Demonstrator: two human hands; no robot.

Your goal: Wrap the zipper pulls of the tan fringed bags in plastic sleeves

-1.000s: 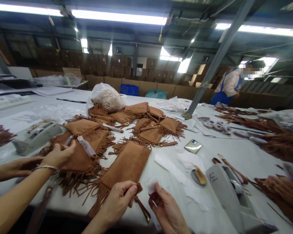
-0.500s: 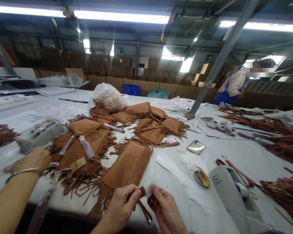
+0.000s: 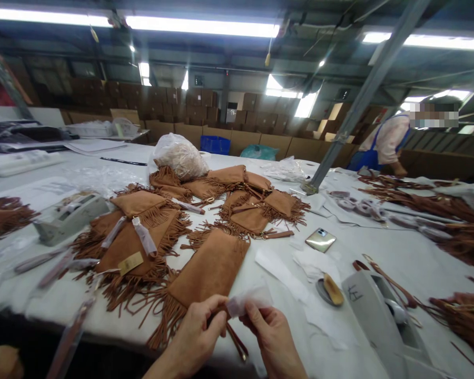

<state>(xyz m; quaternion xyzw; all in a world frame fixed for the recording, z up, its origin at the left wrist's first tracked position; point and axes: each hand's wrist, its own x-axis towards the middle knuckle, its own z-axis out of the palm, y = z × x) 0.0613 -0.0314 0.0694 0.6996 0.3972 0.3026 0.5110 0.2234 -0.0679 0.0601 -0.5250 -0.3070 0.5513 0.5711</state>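
Note:
My left hand (image 3: 199, 331) pinches the end of a brown leather strap (image 3: 237, 341), whose lower part with a small metal fitting hangs at the table's front edge. My right hand (image 3: 272, 329) grips a thin whitish wrapping sheet (image 3: 253, 299), which lies over the strap end between my fingertips. Just beyond my hands lies a flat brown suede pouch (image 3: 211, 266) with long fringe. To its left are more fringed suede bags (image 3: 136, 250), one with a tan tag (image 3: 130, 263) and wrapped straps.
Tape dispensers stand at right (image 3: 387, 310) and left (image 3: 71, 218). A phone (image 3: 320, 240), white paper strips (image 3: 280, 271) and a brush (image 3: 332, 289) lie right of the pouch. A co-worker's braceleted wrist (image 3: 2, 362) shows lower left; another person (image 3: 385, 139) bends at the far right.
The whitish sheet has moved left onto the strap end. The co-worker's braceleted arm has drawn back from the left-hand bags toward the lower left corner.

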